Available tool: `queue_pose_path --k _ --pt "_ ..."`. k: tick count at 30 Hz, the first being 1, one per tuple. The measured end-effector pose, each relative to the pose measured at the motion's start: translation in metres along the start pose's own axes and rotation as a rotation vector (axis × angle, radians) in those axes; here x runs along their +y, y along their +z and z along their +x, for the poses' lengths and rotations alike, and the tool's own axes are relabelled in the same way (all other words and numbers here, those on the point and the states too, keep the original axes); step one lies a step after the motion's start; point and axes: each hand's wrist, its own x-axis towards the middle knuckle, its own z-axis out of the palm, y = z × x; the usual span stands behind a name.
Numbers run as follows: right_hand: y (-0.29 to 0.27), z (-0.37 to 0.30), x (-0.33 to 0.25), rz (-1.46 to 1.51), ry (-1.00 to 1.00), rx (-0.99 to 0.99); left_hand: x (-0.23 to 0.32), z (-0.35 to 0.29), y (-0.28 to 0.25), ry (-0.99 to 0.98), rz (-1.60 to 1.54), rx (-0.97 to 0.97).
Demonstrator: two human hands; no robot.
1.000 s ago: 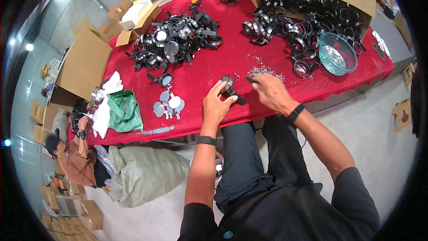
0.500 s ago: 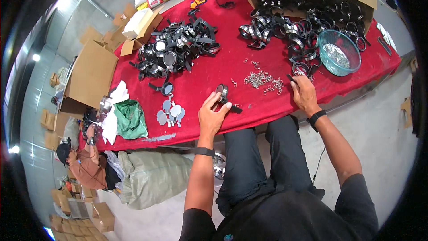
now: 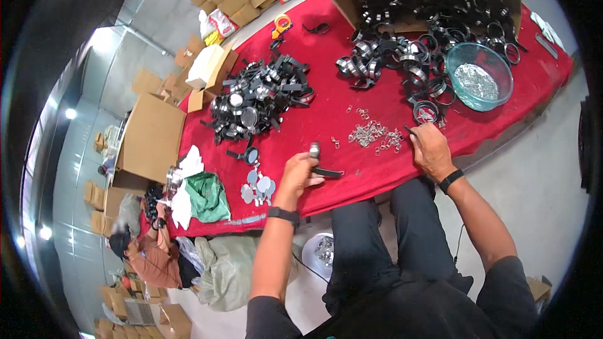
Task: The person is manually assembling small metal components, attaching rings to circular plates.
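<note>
A small black band with a shiny round metal piece [image 3: 316,158] sits in the left hand [image 3: 296,174], its black strap sticking out to the right, low over the red desk [image 3: 326,113]. A heap of tiny silver clips [image 3: 375,134] lies just beside the right hand [image 3: 432,149].

1. Dark grey short-sleeved shirt, sleeves ending above the elbows; forearms bare.
2. Dark blue-grey trousers, both legs seen from above.
3. Left hand [image 3: 297,174]: bare, no glove; black band-shaped wristwatch [image 3: 283,215] around the wrist.
4. Right hand [image 3: 432,149]: bare, no glove; black wristband [image 3: 450,180] around the wrist.
5. No rings can be made out on the fingers at this size.
</note>
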Motion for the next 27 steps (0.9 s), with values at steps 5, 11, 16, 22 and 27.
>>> queue_pose_path --k 5,11,16,22,27 --pt "0.01 0.005 -0.02 0.063 0.003 -0.001 0.052 0.032 -0.13 0.281 -0.508 -0.469" --pt "0.0 0.001 0.0 -0.026 0.032 0.03 0.096 0.024 -0.055 0.507 -0.687 -0.161" --pt "-0.004 0.003 -0.005 0.057 0.03 0.032 0.059 0.031 0.049 0.443 0.012 -0.122" --pt "-0.049 -0.01 0.012 0.055 0.164 0.307 0.034 0.009 0.213 1.094 0.726 -0.136" --pt "-0.081 -0.019 0.053 -0.167 0.268 0.321 0.017 0.013 0.265 1.245 0.905 -0.068"
